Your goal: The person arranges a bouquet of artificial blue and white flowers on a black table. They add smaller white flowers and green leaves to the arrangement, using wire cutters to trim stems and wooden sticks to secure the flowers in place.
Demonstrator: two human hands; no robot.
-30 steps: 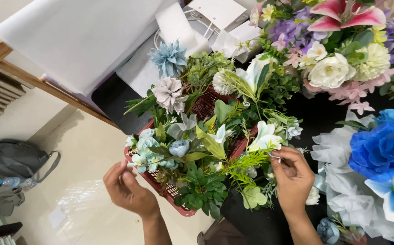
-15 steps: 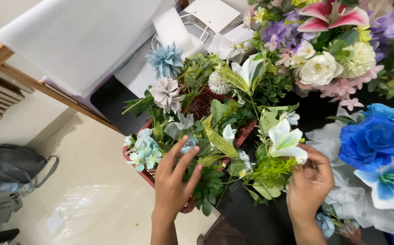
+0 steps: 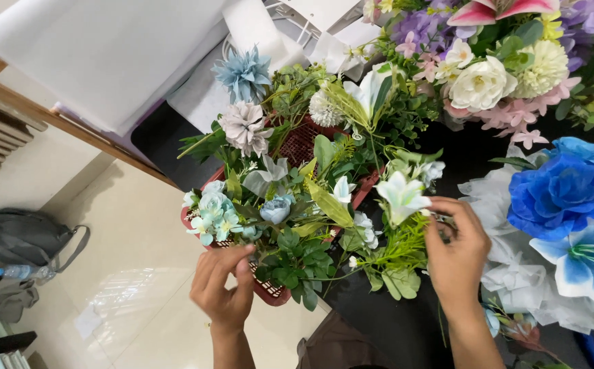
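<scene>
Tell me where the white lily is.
In the head view the white lily sits right of centre, at the red basket's right edge, just left of the right hand and above a leafy sprig.

**One head camera, looking straight down**

I have a single view, from the camera on the person's head. It faces steeply down, close over the work, so the left hand (image 3: 223, 290) and right hand (image 3: 455, 251) enter from the bottom edge. The red basket (image 3: 269, 292) of artificial flowers fills the middle, the pale floor (image 3: 133, 273) lies far below at left. No second view overlaps it.
</scene>
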